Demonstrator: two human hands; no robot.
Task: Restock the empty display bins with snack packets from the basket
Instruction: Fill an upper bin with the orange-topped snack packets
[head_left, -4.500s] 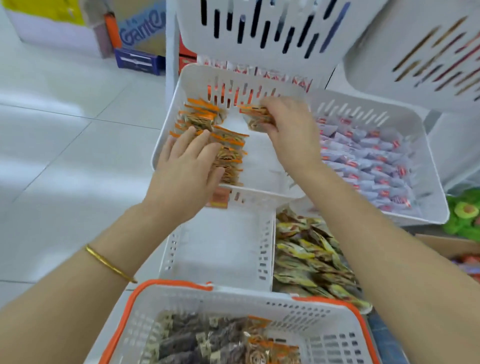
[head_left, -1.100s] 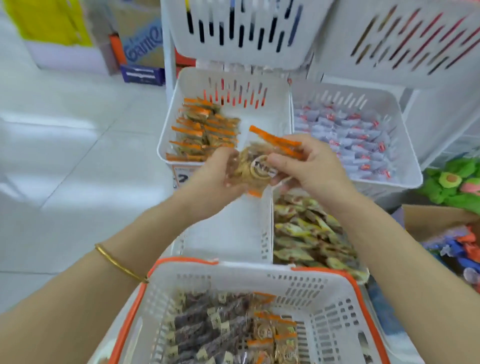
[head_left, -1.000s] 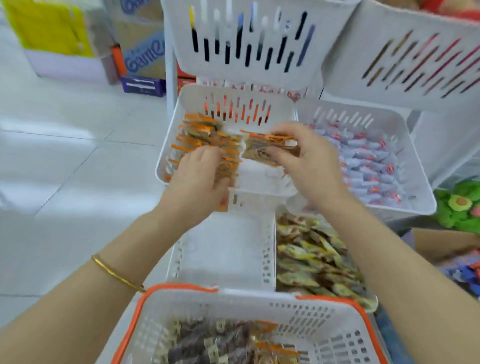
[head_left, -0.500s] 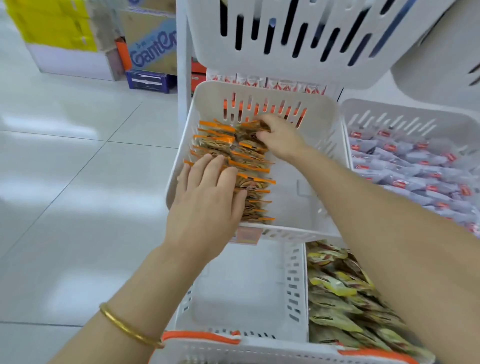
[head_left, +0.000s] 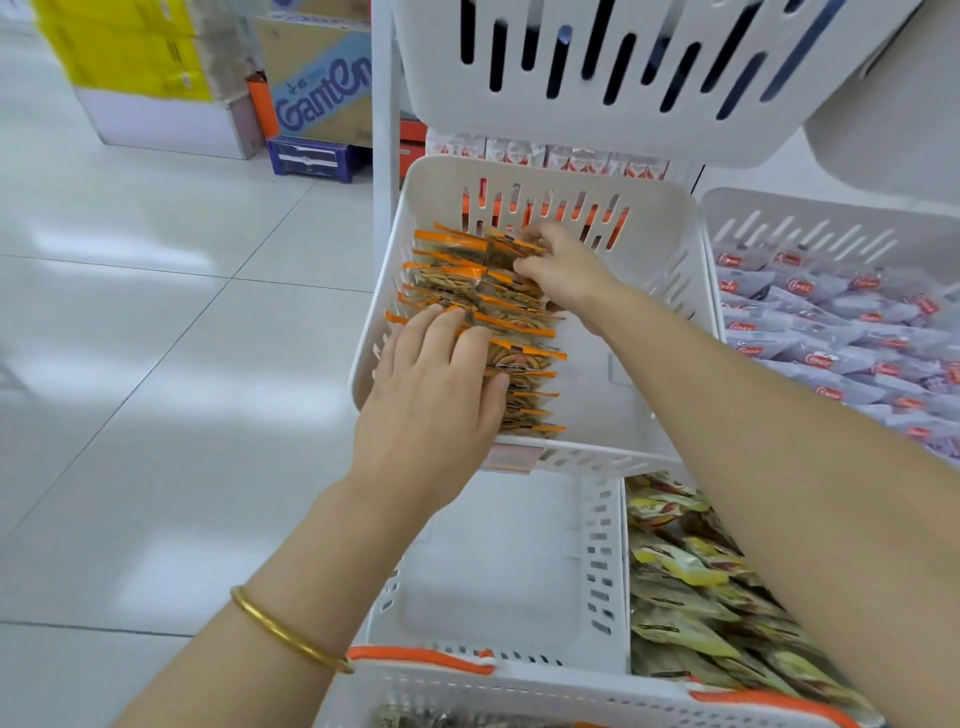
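Packets (head_left: 498, 332): orange-edged, rowed in our bin (head_left: 649, 364). Left hand (head_left: 431, 405) flat atop; right hand (head_left: 566, 270) pinching one. Box (head_left: 322, 88): "Ganten".

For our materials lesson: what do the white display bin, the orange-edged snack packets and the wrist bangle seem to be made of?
Display bin: probably moulded plastic, matte white, with slotted walls and rounded corners.
Snack packets: apparently thin, glossy plastic film, see-through in the middle, with flat orange sealed edges.
Bangle: looks like polished yellow metal, perhaps gold-coloured; it glints.

Left hand (head_left: 431, 400) flat, right hand (head_left: 563, 270) pinching.
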